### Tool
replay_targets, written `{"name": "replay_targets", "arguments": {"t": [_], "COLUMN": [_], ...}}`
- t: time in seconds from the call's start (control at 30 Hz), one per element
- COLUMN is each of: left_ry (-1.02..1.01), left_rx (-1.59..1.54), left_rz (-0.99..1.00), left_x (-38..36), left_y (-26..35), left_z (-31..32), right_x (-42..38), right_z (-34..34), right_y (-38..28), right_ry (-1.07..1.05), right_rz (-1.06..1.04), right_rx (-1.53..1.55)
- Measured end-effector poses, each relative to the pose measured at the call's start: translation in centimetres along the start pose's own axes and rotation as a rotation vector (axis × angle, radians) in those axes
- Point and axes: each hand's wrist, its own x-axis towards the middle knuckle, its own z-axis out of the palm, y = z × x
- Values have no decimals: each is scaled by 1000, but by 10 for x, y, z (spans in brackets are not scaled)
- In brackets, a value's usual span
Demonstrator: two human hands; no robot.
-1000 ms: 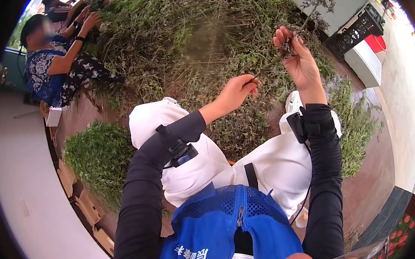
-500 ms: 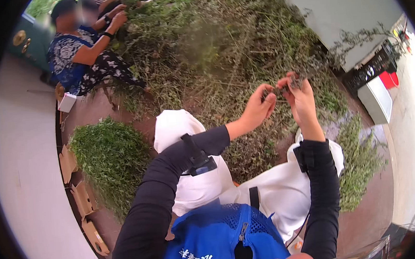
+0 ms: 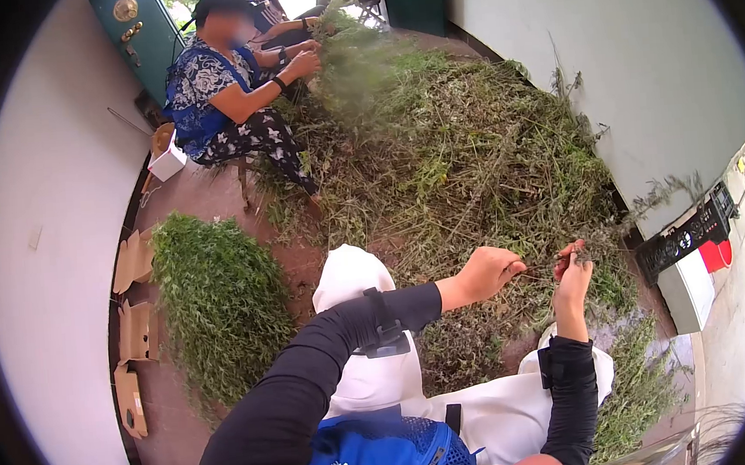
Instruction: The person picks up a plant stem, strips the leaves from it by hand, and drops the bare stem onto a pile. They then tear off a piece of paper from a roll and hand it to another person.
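Observation:
Above the large heap of cut plants, my left hand is closed in a pinch on a thin plant stem. To its right, my right hand is closed round a dark, dry-looking plant sprig. A small gap separates the two hands. My white-clad knees lie below them, with loose plant bits on the floor between the legs.
A bundle of greener plants lies at the left, beside cardboard boxes. Two people sit at the upper left; the nearer person handles stems. At the right are a black crate, a white box and a red bucket.
The view has tilted up and turned left, showing more of the door and wall. My left hand has closed from a looser grip, and both hands appear lower in the frame.

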Motion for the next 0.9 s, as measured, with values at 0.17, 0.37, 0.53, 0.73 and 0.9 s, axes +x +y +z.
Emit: {"name": "replay_targets", "arguments": {"t": [0.17,0.37,0.53,0.73,0.9], "left_ry": [-48,-267,-334,-706,-864], "left_rx": [-15,262,306,477,332], "left_rz": [-300,-304,-337,-336,-474], "left_x": [-6,-12,-14,-53,-60], "left_y": [-9,-15,-18,-46,-46], "left_z": [7,7,11,27,26], "right_x": [3,-6,-6,9,28], "right_z": [-7,-2,-2,-11,-41], "right_y": [0,12,22,0,-27], "right_ry": [-89,-162,-167,35,135], "right_rz": [-37,-103,-194,-266,-246], "right_rx": [-23,-34,-34,54,60]}}
